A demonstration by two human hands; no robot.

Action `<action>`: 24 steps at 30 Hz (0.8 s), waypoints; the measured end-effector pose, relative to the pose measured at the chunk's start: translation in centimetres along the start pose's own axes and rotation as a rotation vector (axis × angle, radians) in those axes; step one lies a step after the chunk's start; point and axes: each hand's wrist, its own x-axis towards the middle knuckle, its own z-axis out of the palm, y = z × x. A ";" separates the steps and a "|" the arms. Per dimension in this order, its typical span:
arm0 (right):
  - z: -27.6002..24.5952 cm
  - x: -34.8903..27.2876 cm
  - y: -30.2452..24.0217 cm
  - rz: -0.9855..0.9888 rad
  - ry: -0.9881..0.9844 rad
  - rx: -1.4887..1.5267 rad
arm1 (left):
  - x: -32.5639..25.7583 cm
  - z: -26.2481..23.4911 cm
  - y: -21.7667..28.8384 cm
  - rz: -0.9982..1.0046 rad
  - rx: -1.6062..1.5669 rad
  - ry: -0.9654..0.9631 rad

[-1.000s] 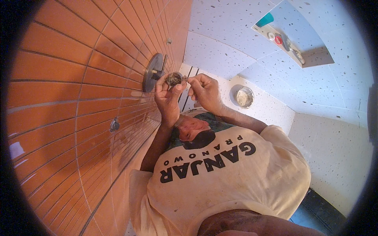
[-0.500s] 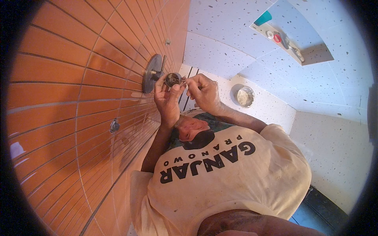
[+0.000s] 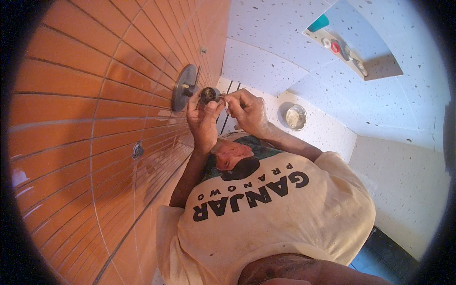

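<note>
Close to the orange tiled wall, my left hand (image 3: 203, 121) is closed around a small round metal cup (image 3: 209, 95), a knob-like fitting whose dark hollow side faces up. At the cup's right side, the thumb and fingers of my right hand (image 3: 247, 110) are pinched on a thin small piece (image 3: 223, 97), too small to name. A round grey wall plate (image 3: 183, 90) with a short stem stands out from the tiles just left of the cup. My left fingertips are close to that stem; whether they touch it I cannot tell.
A pipe outlet (image 3: 137, 149) pokes from the orange tiles (image 3: 61, 156). On the white floor right of my hands stands a round tub (image 3: 295, 117) with pale contents. The speckled wall holds a recessed niche (image 3: 380, 66) with a teal cup (image 3: 318, 23) and several small items.
The cup has tilted slightly in my left hand, and its inside now looks darker. Both hands otherwise stay in nearly the same place.
</note>
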 end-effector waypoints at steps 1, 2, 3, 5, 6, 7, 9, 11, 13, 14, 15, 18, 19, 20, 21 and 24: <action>-0.1 0.0 -0.1 -0.004 -0.001 -0.011 | 0.0 0.0 0.0 -0.015 -0.001 0.005; -0.1 0.0 -0.1 -0.008 -0.002 -0.022 | 0.0 -0.1 0.0 -0.030 -0.001 0.011; -0.1 0.0 -0.1 -0.013 -0.008 -0.024 | 0.0 0.0 0.1 -0.026 0.004 0.011; -0.1 0.0 0.0 -0.023 -0.018 -0.027 | 0.0 0.1 0.2 -0.021 0.014 0.010; -0.2 0.0 0.0 -0.027 -0.019 -0.030 | 0.0 0.1 0.2 -0.020 0.013 0.007; -0.2 0.1 0.0 -0.032 -0.021 -0.033 | 0.0 0.0 0.2 -0.019 0.012 0.004; -0.2 0.1 0.0 -0.027 -0.016 -0.011 | 0.0 0.0 0.2 -0.004 0.025 0.007; 0.0 0.2 0.2 -0.006 -0.002 0.040 | 0.0 0.2 0.2 0.024 0.052 0.020; 0.1 0.5 0.9 0.192 -0.042 0.234 | 0.2 0.1 0.1 0.086 0.169 0.022; 0.1 0.8 1.1 0.291 -0.062 0.331 | 0.3 0.1 0.1 0.117 0.227 0.022; 0.0 1.1 1.2 0.343 -0.091 0.393 | 0.3 -0.1 0.1 0.135 0.273 0.010; -0.6 1.6 1.3 0.458 -0.154 0.534 | 0.3 -0.4 0.1 0.186 0.376 -0.012; -0.6 1.7 1.3 0.470 -0.158 0.551 | 0.4 -0.4 0.0 0.202 0.386 -0.010; -0.6 1.8 1.4 0.482 -0.162 0.567 | 0.5 -0.4 -0.1 0.218 0.396 -0.007; -0.7 1.8 1.4 0.482 -0.174 0.577 | 0.5 -0.4 -0.1 0.223 0.406 -0.003; -0.8 1.9 1.6 0.435 -0.197 0.546 | 0.6 -0.1 0.2 0.231 0.439 0.004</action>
